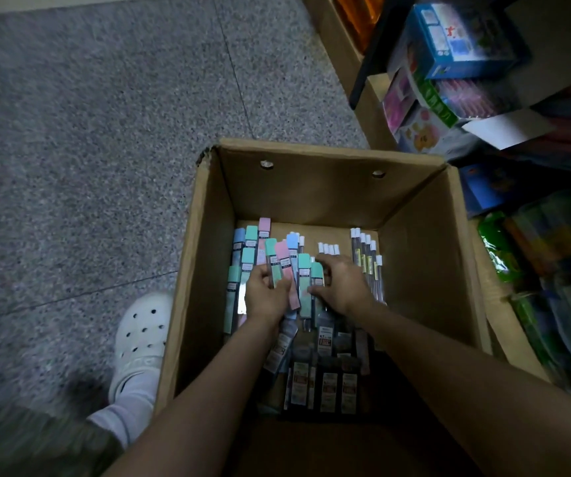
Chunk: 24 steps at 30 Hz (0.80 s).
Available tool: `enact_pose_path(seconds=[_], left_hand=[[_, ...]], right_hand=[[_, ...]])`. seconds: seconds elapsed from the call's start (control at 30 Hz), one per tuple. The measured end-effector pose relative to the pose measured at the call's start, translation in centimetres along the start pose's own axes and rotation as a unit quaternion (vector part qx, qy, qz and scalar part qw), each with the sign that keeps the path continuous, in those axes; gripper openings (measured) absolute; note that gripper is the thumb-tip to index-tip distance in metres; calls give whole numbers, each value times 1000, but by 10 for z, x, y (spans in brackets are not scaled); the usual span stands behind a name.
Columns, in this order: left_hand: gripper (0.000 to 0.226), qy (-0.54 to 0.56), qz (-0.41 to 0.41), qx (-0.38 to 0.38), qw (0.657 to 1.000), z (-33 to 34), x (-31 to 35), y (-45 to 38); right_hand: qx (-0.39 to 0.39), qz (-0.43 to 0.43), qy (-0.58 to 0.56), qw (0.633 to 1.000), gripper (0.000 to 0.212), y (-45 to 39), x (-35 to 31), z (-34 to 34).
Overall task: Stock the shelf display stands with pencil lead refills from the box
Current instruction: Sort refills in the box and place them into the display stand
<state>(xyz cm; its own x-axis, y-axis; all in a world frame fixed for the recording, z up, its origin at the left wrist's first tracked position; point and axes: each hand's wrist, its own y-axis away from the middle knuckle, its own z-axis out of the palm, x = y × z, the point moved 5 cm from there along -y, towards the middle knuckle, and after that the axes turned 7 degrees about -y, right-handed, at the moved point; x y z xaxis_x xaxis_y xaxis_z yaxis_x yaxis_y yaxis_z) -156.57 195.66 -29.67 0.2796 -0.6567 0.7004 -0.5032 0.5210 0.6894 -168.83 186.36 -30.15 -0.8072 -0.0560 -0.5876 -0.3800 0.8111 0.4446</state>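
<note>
An open cardboard box (425, 242) stands on the floor, its bottom covered with pencil lead refill cases. Pastel cases in teal, pink and blue (250, 242) lie at the left, clear tubes with white caps (368, 259) at the right, dark labelled packs (328, 387) near me. Both arms reach into the box. My left hand (266, 297) grips a few pastel cases (282, 266), one pink and one teal on top. My right hand (342, 287) lies palm down on the pile, fingers curled around teal cases (306, 280).
The grey speckled floor (105, 132) stretches to the left. A foot in a white clog (142, 335) stands beside the box's left wall. Shelves at the right hold coloured toy and stationery boxes (456, 43). Green packaged goods (532, 270) crowd the lower right.
</note>
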Motion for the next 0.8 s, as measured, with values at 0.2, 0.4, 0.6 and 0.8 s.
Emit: enact_pose_path(seconds=[0.2,0.4,0.6,0.8], left_hand=[[18,-27,-3,-9,1000,1,-3,0],[12,-16,-9,-29,999,-2,-4,10],[7,-96,56,-103,988,4,44,37],[24,-272,245,-228,902,25,160,108]], right_hand=[[-7,12,12,1000,56,-7,2,0],[13,2,-65,998,43,10,-2,-16],[82,-52,-75,992,21,45,-27,-89],[218,-108,-81,967,40,113,-74,-202]])
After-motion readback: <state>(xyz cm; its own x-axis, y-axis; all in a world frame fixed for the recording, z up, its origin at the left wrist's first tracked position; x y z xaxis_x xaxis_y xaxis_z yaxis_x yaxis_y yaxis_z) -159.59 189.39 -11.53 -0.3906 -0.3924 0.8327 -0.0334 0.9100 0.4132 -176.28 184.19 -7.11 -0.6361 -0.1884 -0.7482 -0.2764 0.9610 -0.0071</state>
